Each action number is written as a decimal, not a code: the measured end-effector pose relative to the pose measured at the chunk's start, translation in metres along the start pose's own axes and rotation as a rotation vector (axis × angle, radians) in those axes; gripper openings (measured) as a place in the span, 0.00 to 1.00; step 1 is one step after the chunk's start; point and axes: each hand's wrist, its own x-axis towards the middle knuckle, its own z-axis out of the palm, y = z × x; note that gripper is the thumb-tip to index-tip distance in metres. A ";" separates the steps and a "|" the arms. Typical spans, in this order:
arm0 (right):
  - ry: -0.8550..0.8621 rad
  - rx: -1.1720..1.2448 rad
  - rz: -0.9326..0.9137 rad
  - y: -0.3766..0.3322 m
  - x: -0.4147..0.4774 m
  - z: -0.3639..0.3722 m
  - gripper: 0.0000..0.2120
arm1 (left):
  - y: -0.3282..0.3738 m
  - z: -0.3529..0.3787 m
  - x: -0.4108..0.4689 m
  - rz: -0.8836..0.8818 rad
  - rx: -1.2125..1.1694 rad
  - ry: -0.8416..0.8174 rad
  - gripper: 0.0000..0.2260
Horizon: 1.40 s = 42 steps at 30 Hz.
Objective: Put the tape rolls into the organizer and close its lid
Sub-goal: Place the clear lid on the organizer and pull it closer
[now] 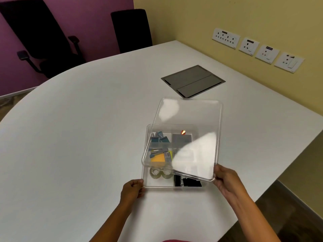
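Observation:
A clear plastic organizer sits on the white table near me. Two clear tape rolls lie in its near left compartment. The clear lid hangs tilted above the box, shifted to the right and away from me, with its near edge over the box. My right hand grips the lid's near right corner. My left hand holds the organizer's near left corner. Glare on the lid hides part of the right compartments.
Other compartments hold blue clips, orange sticky notes and black binder clips. A grey cable hatch is set into the table beyond. Two black chairs stand at the far edge. Wall sockets line the right wall.

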 end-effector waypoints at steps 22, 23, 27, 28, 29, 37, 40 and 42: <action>0.359 -0.943 -0.156 0.035 0.047 -0.003 0.04 | -0.003 0.012 -0.014 0.017 -0.211 0.039 0.09; 0.359 -0.941 -0.158 0.035 0.047 -0.003 0.03 | -0.004 0.012 -0.014 0.014 -0.218 0.039 0.09; 0.368 -0.973 -0.202 0.037 0.044 -0.001 0.04 | -0.006 0.012 -0.011 0.004 -0.243 0.042 0.09; 0.370 -0.979 -0.211 0.037 0.044 -0.001 0.05 | -0.006 0.012 -0.011 0.006 -0.246 0.045 0.09; 0.370 -0.980 -0.214 0.037 0.044 0.000 0.05 | -0.007 0.012 -0.010 0.010 -0.244 0.049 0.09; 0.262 -0.942 -0.062 0.046 0.042 -0.007 0.09 | -0.008 0.011 -0.005 0.023 -0.198 0.103 0.04; 0.249 -0.785 0.083 0.048 0.043 -0.012 0.08 | -0.008 0.011 -0.004 -0.007 -0.190 0.101 0.04; 0.220 -0.675 0.175 0.045 0.044 -0.015 0.07 | -0.007 0.010 -0.002 -0.033 -0.195 0.080 0.05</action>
